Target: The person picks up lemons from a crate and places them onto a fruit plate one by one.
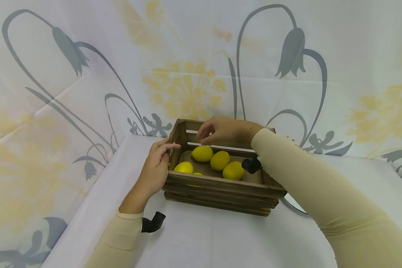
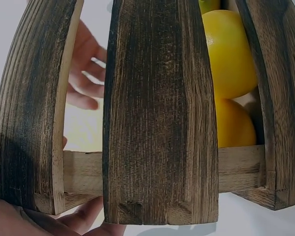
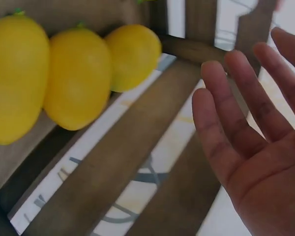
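Note:
A dark brown slatted wooden crate stands on the white surface with several yellow lemons inside. At its left end, my left hand holds the upper corner, its fingers reaching over the rim. The left wrist view shows the crate's slats up close, with part of the left palm at the lower left. Above the lemons, near the crate's back wall, my right hand hovers with loosely bent fingers. Nothing lies in its palm. Three lemons show beside it in the right wrist view.
A round white item with a dark rim is partly hidden behind the crate's right end and the right sleeve. Behind the crate hangs a flower-patterned cloth. Black wrist mounts stick out from the sleeves.

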{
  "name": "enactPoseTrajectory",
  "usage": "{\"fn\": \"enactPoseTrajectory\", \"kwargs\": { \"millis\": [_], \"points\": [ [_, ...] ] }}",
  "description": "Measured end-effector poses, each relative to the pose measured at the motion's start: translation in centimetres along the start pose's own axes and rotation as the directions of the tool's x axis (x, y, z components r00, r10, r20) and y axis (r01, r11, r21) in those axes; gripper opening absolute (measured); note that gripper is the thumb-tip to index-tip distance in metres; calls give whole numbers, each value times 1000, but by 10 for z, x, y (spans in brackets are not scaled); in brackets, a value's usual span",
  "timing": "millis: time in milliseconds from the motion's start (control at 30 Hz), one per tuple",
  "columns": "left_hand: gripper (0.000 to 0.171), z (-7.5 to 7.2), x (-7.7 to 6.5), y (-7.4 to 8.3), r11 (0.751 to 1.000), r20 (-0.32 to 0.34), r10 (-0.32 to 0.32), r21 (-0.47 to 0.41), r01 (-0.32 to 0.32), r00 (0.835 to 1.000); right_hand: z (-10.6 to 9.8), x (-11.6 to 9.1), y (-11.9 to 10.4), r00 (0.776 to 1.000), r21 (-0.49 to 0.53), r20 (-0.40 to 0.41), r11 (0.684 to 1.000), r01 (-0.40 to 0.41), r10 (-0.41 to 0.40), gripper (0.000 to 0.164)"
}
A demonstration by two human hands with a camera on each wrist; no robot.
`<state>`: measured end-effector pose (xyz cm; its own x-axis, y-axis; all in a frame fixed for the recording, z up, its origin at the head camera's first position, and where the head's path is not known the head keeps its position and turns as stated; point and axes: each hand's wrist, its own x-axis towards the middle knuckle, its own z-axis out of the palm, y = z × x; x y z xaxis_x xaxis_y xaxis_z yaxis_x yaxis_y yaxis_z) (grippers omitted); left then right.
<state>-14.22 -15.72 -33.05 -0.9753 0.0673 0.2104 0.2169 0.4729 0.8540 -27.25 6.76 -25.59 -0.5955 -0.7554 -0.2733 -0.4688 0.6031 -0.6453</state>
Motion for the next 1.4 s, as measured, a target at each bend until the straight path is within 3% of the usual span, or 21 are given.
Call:
{"fn": "enactPoseTrajectory", "kwargs": {
  "millis": [333,567,800,1033,1400],
  "points": [
    [42,0,0,-2,1000,-3,8,-27,-8,1000,22,19,3,971,-43,234,998,-45,54,30],
    [41,1,2,-2,999,-8,24,-27,-24,1000,28,25,6,953,-44,292,996,-73,83,34],
    [41,2,2,-1,999,-8,26,-24,-26,1000,41,29,10,937,-70,343,996,-47,69,35],
    [41,2,2,-2,999,-15,23,-23,-24,1000,54,29,13,910,-5,387,988,-155,145,37],
    [41,0,1,-2,1000,-16,11,-18,-11,1000,63,35,15,888,26,431,981,-191,161,38]
  ]
}}
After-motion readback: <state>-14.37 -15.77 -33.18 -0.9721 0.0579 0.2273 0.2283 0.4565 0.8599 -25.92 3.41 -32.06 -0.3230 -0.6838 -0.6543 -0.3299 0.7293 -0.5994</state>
